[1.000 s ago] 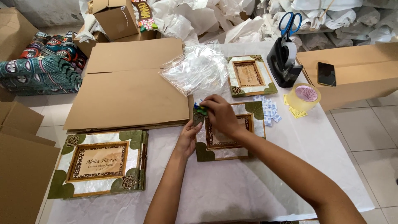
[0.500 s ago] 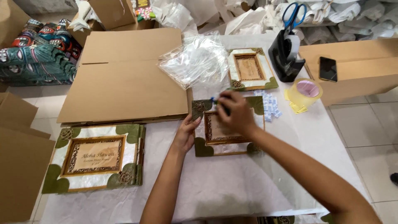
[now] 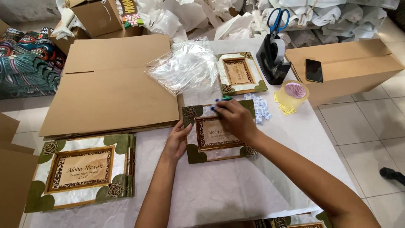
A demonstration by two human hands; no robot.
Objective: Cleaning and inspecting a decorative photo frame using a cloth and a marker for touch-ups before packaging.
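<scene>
Flat beneath both hands (image 3: 177, 141) (image 3: 235, 120), the photo frame (image 3: 217, 133) lies long axis sideways, neither grip clamped.

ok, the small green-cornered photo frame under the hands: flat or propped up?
Flat. The small green-cornered photo frame lies face-up on the white table, left hand at its edge, right hand on top.

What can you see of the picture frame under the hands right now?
The picture frame lies flat on the white-covered table, rectangular, with a pale shimmery border, green leaf-shaped corners and a dark patterned wooden inner edge around a tan printed insert. The left hand steadies its left edge; the right hand rests over its upper right part, holding a small green and blue object at the top edge. Its upper right corner is mostly hidden by that hand.
</scene>
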